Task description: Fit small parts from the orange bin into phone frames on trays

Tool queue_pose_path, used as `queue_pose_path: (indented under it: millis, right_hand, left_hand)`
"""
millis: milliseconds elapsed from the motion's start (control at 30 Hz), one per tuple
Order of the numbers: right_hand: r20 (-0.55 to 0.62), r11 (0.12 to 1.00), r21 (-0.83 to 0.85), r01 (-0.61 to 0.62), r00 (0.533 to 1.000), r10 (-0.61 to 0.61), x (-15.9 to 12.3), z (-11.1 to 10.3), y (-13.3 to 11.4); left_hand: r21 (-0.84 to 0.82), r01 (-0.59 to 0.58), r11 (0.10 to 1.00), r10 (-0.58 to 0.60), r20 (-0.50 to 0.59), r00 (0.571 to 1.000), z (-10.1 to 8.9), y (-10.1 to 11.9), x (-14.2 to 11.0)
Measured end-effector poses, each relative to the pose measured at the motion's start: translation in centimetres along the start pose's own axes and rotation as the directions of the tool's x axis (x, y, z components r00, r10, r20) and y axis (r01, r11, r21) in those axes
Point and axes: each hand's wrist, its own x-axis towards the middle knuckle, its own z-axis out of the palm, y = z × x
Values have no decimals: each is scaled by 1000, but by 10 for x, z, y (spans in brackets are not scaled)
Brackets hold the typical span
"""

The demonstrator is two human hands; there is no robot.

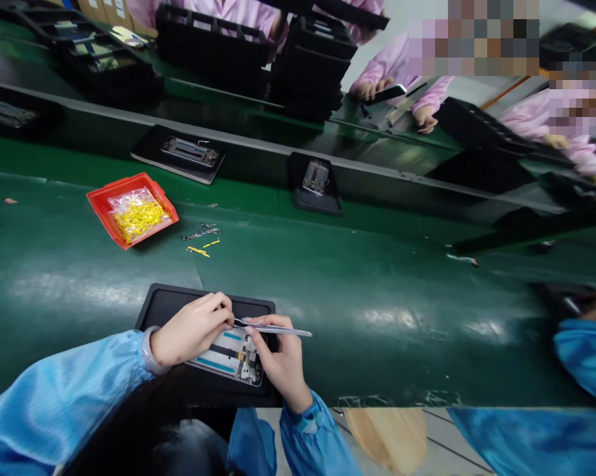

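Note:
My right hand (280,360) is shut on a pair of steel tweezers (282,329), whose tips point left toward my left hand (191,328). My left hand's fingers curl close to those tips, above a phone's metal mid-frame (228,360). Whether they pinch something small is hidden. The mid-frame lies in a black tray (206,301), with blue strips and a gold-coloured part on it. Both hands partly cover it. A pale bangle (149,347) circles my left wrist.
A green conveyor belt (357,291) runs across the view. On it stand a red tray (99,205) holding a bag of yellow strips, loose small parts (201,231), and black trays with phone frames (191,152). Pink-sleeved co-workers' hands (372,89) work beyond black racks (213,39).

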Motion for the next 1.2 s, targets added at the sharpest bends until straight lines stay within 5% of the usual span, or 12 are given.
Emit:
queue_pose_path:
  millis: [333,733,1200]
  right_hand:
    - [87,994,-48,100,992,-96,6,-2,-2]
    - [-4,996,-60,58,998,-59,7,1,-4]
    - [14,998,-60,31,999,-31,7,-1,-5]
  left_hand:
    - [126,-107,986,116,-69,991,0,-6,-1]
    - [415,-400,817,418,50,907,-12,-8,-8]
    - [437,-417,797,439,55,897,-8,-9,-10]
